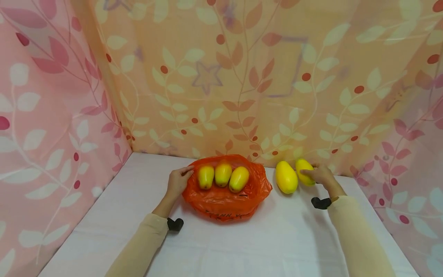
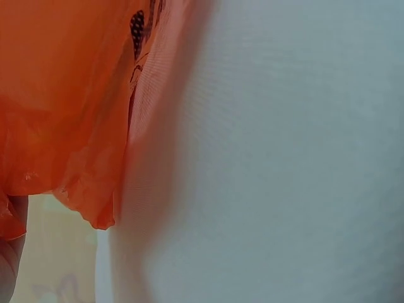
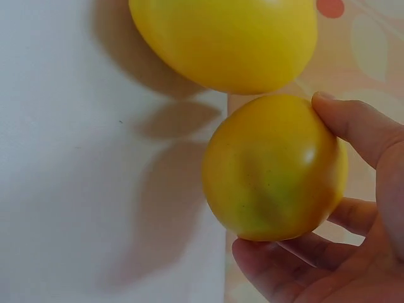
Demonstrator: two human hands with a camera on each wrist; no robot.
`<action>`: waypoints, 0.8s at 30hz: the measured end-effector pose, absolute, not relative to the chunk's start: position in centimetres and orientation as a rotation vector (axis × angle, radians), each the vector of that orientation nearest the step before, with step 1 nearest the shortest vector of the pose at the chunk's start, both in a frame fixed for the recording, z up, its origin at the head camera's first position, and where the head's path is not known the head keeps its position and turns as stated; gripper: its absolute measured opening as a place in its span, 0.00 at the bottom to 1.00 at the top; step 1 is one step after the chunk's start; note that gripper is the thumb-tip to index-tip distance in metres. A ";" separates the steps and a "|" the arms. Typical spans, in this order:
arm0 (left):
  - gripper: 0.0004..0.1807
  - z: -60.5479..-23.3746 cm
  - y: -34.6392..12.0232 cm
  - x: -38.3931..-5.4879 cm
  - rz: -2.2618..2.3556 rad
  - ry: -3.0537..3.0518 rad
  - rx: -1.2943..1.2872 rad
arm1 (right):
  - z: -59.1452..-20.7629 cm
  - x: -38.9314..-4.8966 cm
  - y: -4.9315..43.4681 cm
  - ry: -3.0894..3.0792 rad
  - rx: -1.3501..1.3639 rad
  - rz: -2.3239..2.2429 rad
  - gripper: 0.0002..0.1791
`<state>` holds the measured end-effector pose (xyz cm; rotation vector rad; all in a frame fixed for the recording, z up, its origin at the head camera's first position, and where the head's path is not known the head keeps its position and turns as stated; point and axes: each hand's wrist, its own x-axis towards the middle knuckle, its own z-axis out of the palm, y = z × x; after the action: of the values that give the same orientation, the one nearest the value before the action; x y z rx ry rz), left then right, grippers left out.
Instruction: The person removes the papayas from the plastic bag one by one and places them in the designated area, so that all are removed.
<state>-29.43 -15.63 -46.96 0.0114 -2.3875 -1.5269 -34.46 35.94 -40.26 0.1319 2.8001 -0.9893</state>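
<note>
An orange-red plastic bag (image 1: 221,202) lies with its mouth spread wide on the table, and three yellow mangoes (image 1: 223,175) show side by side inside it. My left hand (image 1: 177,181) pinches the bag's left rim; in the left wrist view the bag's side (image 2: 57,113) hides most of that hand. To the right of the bag, my right hand (image 1: 323,177) holds a yellow mango (image 3: 271,167), thumb on one side and fingers on the other. Close beside it another, larger-looking yellow mango (image 1: 286,177) rests on the table.
A white-covered table (image 1: 263,246) carries everything. Leaf-patterned cloth (image 1: 214,92) hangs behind it, with pink patterned cloth (image 1: 45,115) at the left side. Black wrist mounts (image 1: 175,224) sit at both cuffs.
</note>
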 end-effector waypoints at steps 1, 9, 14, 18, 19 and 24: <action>0.14 -47.0 -15.6 -29.4 -1.531 -2.388 0.012 | -40.5 -34.5 36.0 2.797 0.126 -1.000 0.38; 0.14 -47.4 -15.6 -29.6 -1.548 -2.379 0.021 | -42.0 -34.6 36.4 2.777 0.139 -1.051 0.35; 0.14 -47.7 -15.7 -29.8 -1.541 -2.386 0.024 | -42.9 -34.7 36.5 2.785 0.200 -1.008 0.36; 0.14 -47.7 -15.7 -29.8 -1.543 -2.385 0.019 | -43.4 -34.7 36.7 2.763 0.244 -0.992 0.40; 0.14 -47.7 -15.7 -29.8 -1.541 -2.387 0.016 | -43.5 -34.7 36.7 2.761 0.252 -0.983 0.41; 0.14 -47.5 -15.6 -29.7 -1.535 -2.386 0.016 | -43.5 -34.6 36.8 2.753 0.259 -0.964 0.46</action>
<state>-29.73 -15.64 -47.53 0.0162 -2.3857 -1.5348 -34.57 36.75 -43.52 0.2593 2.7535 -0.9643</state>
